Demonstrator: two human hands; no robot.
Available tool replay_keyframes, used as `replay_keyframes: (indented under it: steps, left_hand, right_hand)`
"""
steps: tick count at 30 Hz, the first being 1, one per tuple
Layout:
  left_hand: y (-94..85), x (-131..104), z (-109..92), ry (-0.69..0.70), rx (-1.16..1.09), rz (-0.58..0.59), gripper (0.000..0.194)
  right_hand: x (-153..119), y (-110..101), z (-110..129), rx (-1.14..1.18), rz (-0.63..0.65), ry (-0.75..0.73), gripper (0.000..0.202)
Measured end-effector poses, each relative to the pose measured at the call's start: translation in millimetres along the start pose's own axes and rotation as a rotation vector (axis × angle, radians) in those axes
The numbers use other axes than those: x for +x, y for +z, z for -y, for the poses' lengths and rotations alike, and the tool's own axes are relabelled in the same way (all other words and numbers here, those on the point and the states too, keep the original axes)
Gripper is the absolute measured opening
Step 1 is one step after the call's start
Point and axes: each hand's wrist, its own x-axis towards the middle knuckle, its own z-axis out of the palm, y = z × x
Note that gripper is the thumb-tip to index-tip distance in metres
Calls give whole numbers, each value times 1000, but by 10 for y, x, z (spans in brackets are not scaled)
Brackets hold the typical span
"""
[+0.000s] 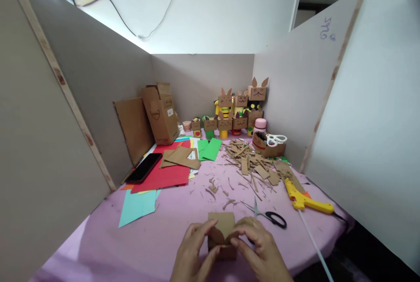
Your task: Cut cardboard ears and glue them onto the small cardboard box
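Note:
A small brown cardboard box (226,253) with a raised flap stands at the front of the table, between my two hands. My left hand (195,251) is curled at its left side, thumb and forefinger pinching a small cardboard piece (215,234) against the box. At the right side, my right hand (259,247) pinches another small cardboard piece (232,237) between thumb and forefinger. Both pieces are curved and meet near the middle of the box. Just beyond my right hand lie open scissors (269,217) with black handles.
A yellow glue gun (305,201) with a white glue stick lies right. Cardboard scraps (252,163) are heaped behind the scissors. Coloured paper (164,179) and a black phone (145,168) lie left. Cardboard animal figures (225,122), a tall box (160,115) and white scissors (276,139) stand farther back.

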Motion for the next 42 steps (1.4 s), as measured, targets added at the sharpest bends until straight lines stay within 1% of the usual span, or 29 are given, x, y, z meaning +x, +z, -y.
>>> replay_keyframes:
  steps: [3,6,8,10,13,15,18,21,26,29,33,36,42]
  left_hand:
    - [-4,3,11,29,10,22,37]
    - [-19,11,2,40,-6,8,36]
    - [-27,19,-18,36,-19,31,35]
    - [-25,28,-46,12,-37,38,30]
    - [-3,41,-90,-57,-78,-30,20]
    - [9,53,-115,-95,-98,-51,16]
    - [3,74,-138,-128,-108,-19,15]
    - [-16,89,-146,-140,-107,43,21]
    - [-23,89,-136,-149,-101,38,16]
    - [-26,97,-129,-145,-72,84,16]
    - [-33,125,-151,-152,-34,119,16]
    - [-40,152,-192,-146,0,150,17]
    - [-47,180,-226,-91,48,161,19]
  right_hand:
    - [4,-2,-5,7,-6,2,12]
    - [9,-6,11,9,-7,10,12]
    - [13,-8,29,10,-12,22,13]
    - [17,-9,44,11,-15,31,14]
    - [19,-5,56,18,-17,33,17]
    - [19,-1,57,24,-28,34,18]
    - [21,2,54,29,-32,39,18]
    - [17,2,53,34,-21,37,17]
    - [5,4,51,41,-48,39,21]
    - [5,0,48,39,-27,36,17]
    - [17,-5,51,40,-32,43,17]
    - [25,-6,55,55,-34,46,18]
    - [20,-14,78,51,-35,49,25]
